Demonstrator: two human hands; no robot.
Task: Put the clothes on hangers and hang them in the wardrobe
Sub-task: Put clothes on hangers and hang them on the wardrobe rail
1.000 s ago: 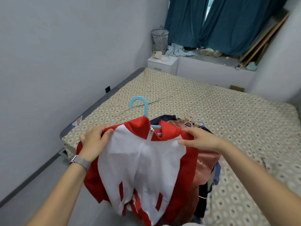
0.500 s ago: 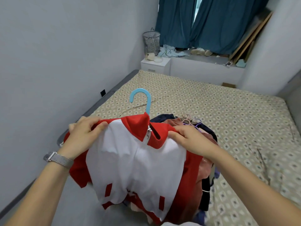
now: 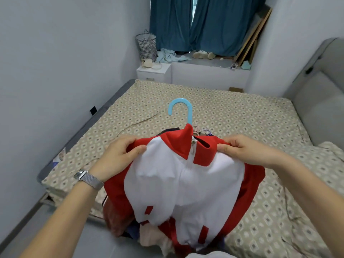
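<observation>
In the head view, a red and white jacket (image 3: 182, 183) hangs on a blue hanger (image 3: 181, 108) above the near edge of the bed (image 3: 242, 112). The left hand (image 3: 119, 157) and right hand (image 3: 242, 149) each pinch a shoulder. Other clothes (image 3: 119, 220), perhaps a pile, lie beneath the jacket.

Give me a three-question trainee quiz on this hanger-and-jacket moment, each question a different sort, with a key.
1. True or false: the blue hanger hook sticks out above the collar of the red and white jacket.
2. Multiple choice: the left hand grips the jacket at (A) the hem, (B) a shoulder, (C) the zip.
3. Fill in: the right hand pinches the jacket's other ____.

Key: 1 true; 2 B; 3 shoulder.
</observation>
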